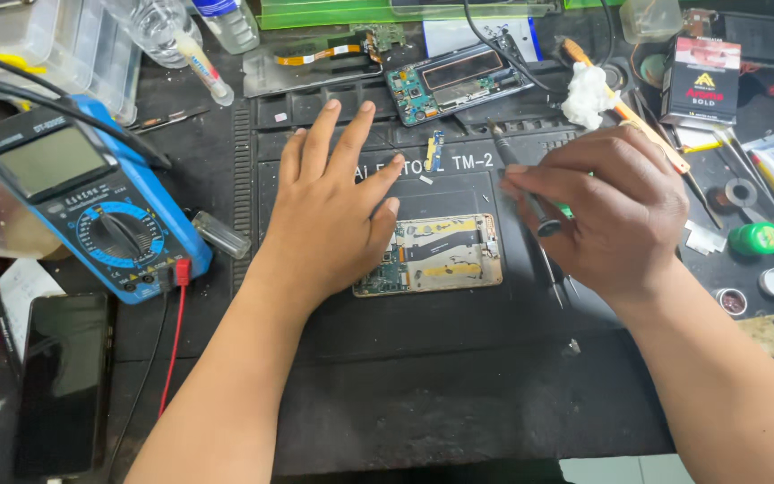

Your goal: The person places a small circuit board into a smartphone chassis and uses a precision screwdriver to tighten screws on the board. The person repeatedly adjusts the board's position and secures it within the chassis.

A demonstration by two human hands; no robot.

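The left hand [333,211] lies flat, fingers spread, grip released, its thumb side pinning the phone [432,254] on the mat [405,358]. The phone is already opened, boards bare. At 3 o'clock of it, the right hand [606,211] pinches a tool [521,184], tip well above the phone.

Both forearms came in from the bottom, bare to the elbow. Left hand [333,211] lay flat, palm down, fingers spread and pointing away, thumb out to the right. Right hand [606,211] was curled over, knuckles up, fingers pinched together toward the left, wrist bent a bit.
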